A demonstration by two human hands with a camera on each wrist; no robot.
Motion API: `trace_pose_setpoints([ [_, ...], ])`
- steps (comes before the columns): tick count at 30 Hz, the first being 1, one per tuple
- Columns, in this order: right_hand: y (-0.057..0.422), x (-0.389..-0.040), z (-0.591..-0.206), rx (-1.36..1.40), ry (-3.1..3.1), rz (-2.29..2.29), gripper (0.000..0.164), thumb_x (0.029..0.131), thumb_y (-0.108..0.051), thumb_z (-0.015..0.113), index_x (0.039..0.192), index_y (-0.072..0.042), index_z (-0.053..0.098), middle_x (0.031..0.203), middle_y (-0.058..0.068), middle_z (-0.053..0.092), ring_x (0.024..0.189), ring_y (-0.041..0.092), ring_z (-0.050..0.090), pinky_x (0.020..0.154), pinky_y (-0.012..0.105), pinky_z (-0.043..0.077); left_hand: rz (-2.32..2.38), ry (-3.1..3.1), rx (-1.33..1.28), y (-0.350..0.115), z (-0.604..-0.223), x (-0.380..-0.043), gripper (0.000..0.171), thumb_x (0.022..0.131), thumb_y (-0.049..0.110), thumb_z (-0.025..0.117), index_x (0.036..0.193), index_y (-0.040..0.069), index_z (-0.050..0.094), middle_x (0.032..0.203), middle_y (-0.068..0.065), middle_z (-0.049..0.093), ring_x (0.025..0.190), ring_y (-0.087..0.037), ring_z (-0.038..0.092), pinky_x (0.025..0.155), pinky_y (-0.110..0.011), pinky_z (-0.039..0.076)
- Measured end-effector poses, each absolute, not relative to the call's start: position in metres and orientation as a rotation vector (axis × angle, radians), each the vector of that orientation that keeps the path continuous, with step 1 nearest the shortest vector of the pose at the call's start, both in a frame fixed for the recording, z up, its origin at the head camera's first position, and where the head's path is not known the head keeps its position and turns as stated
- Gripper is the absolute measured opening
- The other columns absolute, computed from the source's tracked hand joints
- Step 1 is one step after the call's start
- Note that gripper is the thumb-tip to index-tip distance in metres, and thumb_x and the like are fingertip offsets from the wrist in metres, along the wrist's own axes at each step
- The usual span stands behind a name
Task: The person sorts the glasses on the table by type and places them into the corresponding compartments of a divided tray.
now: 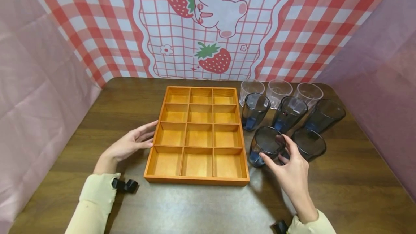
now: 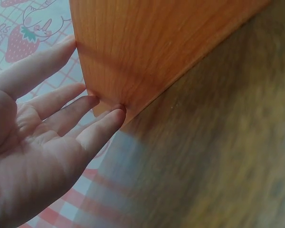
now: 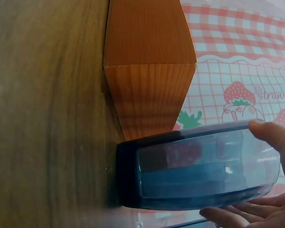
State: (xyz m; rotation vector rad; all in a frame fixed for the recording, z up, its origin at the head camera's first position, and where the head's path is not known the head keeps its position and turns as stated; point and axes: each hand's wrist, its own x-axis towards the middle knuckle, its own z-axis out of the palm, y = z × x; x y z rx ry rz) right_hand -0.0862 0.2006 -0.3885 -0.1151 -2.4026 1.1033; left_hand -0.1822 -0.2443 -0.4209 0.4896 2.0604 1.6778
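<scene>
Right hand (image 1: 294, 167) is pinching a glass (image 1: 261, 145), lower right; left hand (image 1: 130, 142), fingers apart, is touching tray (image 1: 196, 180); all eight are standing outside.

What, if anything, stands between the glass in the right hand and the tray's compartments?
Only the right wall of the wooden tray; no other object shows between it and the dark glass held by the right hand.

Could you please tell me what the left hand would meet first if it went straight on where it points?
The left hand would meet the outer left side of the wooden tray first; its fingertips seem to touch it, though exact contact is hard to judge.
</scene>
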Motion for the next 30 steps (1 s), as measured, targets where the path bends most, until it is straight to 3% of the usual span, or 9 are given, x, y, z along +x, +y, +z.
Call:
trace_pose_setpoints([
  [10, 0.198, -0.085, -0.382, -0.077, -2.295, 1.035, 0.075, 0.058, -0.006, 0.092, 0.124, 0.003, 0.057, 0.116, 0.017, 0.069, 0.108, 0.035, 0.063, 0.068, -0.003, 0.043, 1.679, 2.066, 0.473, -0.246, -0.423, -0.183, 0.075, 0.094, 0.009, 0.061, 0.156, 0.009, 0.017, 0.163, -0.016, 0.014, 0.146, -0.042, 0.022, 0.097, -0.013, 0.042],
  [13, 0.198, -0.084, -0.375, -0.053, -2.268, 1.031, 0.075, 0.058, -0.004, 0.092, 0.125, 0.003, 0.058, 0.116, 0.016, 0.07, 0.108, 0.03, 0.063, 0.068, -0.003, 0.043, 1.658, 2.086, 0.458, -0.247, -0.423, -0.182, 0.076, 0.094, 0.01, 0.061, 0.156, 0.011, 0.017, 0.163, -0.014, 0.015, 0.146, -0.041, 0.023, 0.105, -0.023, 0.042],
  [16, 0.197, -0.084, -0.368, -0.032, -2.247, 1.042, 0.076, 0.058, -0.003, 0.091, 0.126, 0.002, 0.058, 0.116, 0.016, 0.07, 0.11, 0.009, 0.062, 0.069, -0.002, 0.043, 1.632, 2.106, 0.446, -0.247, -0.422, -0.182, 0.076, 0.095, 0.011, 0.061, 0.156, 0.011, 0.016, 0.163, -0.015, 0.015, 0.145, -0.041, 0.025, 0.111, -0.039, 0.037],
  [18, 0.196, -0.085, -0.363, -0.026, -2.233, 1.049, 0.076, 0.058, -0.003, 0.091, 0.126, 0.002, 0.058, 0.116, 0.016, 0.07, 0.108, -0.009, 0.056, 0.069, -0.002, 0.044, 1.617, 2.117, 0.452, -0.247, -0.422, -0.182, 0.076, 0.095, 0.013, 0.061, 0.156, 0.01, 0.016, 0.162, -0.017, 0.015, 0.145, -0.043, 0.025, 0.112, -0.043, 0.036],
  [20, 0.196, -0.087, -0.359, -0.016, -2.22, 1.06, 0.076, 0.058, -0.003, 0.091, 0.126, 0.001, 0.058, 0.115, 0.016, 0.07, 0.106, -0.02, 0.05, 0.07, -0.002, 0.044, 1.618, 2.111, 0.454, -0.247, -0.422, -0.183, 0.076, 0.095, 0.013, 0.061, 0.156, 0.009, 0.015, 0.162, -0.018, 0.015, 0.144, -0.045, 0.024, 0.109, -0.036, 0.04],
  [24, 0.193, -0.092, -0.352, 0.008, -2.215, 1.082, 0.076, 0.059, -0.002, 0.09, 0.127, 0.001, 0.058, 0.115, 0.016, 0.07, 0.105, -0.021, 0.049, 0.07, -0.002, 0.045, 1.636, 2.088, 0.468, -0.247, -0.423, -0.183, 0.077, 0.095, 0.013, 0.062, 0.156, 0.006, 0.015, 0.161, -0.022, 0.015, 0.144, -0.047, 0.022, 0.099, -0.017, 0.043],
  [30, 0.185, -0.102, -0.343, 0.061, -2.226, 1.125, 0.076, 0.059, 0.0, 0.09, 0.127, 0.003, 0.057, 0.117, 0.018, 0.069, 0.104, -0.02, 0.051, 0.071, -0.001, 0.046, 1.641, 2.073, 0.479, -0.247, -0.424, -0.183, 0.074, 0.096, 0.01, 0.059, 0.156, 0.007, 0.016, 0.161, -0.022, 0.014, 0.144, -0.047, 0.021, 0.099, -0.017, 0.043],
])
